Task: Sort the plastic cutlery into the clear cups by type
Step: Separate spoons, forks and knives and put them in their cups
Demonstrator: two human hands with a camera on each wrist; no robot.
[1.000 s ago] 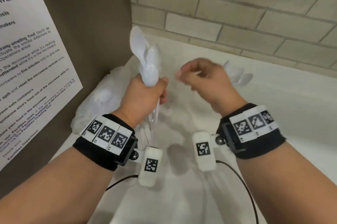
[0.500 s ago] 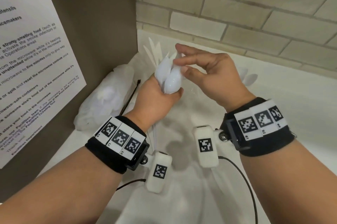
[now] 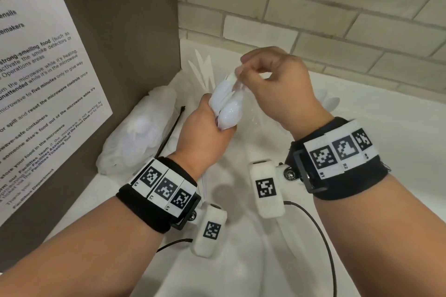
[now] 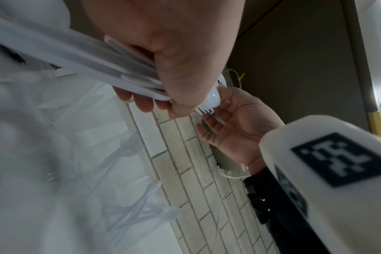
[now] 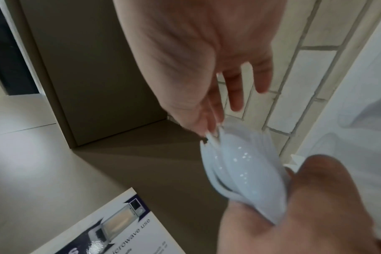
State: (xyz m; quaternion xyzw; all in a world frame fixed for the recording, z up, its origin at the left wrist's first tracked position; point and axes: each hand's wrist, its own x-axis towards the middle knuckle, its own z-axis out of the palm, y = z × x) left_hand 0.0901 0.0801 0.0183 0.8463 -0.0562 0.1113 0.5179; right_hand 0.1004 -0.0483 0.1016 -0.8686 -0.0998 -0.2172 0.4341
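My left hand [image 3: 205, 135] grips a bundle of white plastic cutlery [image 3: 228, 106] by the handles, with the spoon bowls and fork heads pointing up. My right hand [image 3: 240, 71] pinches the tip of a white fork [image 4: 205, 110] at the top of the bundle [image 5: 244, 165]. The handles [image 4: 76, 56] stick out below my left palm. Behind the hands, white knife blades [image 3: 201, 69] stand up, and spoon bowls [image 3: 328, 101] show to the right. The clear cups that hold them are hard to make out.
A clear plastic bag of white cutlery [image 3: 140, 127] lies at the left by a black tie [image 3: 169, 132]. A brown panel with a microwave notice [image 3: 48, 79] stands on the left, a brick wall [image 3: 313, 19] behind. Loose cutlery [image 4: 159, 206] lies on the white counter [image 3: 386, 139].
My right hand has come over from the right and taken the fork tip at the top of the bundle. My left hand has tilted the bundle to the right.
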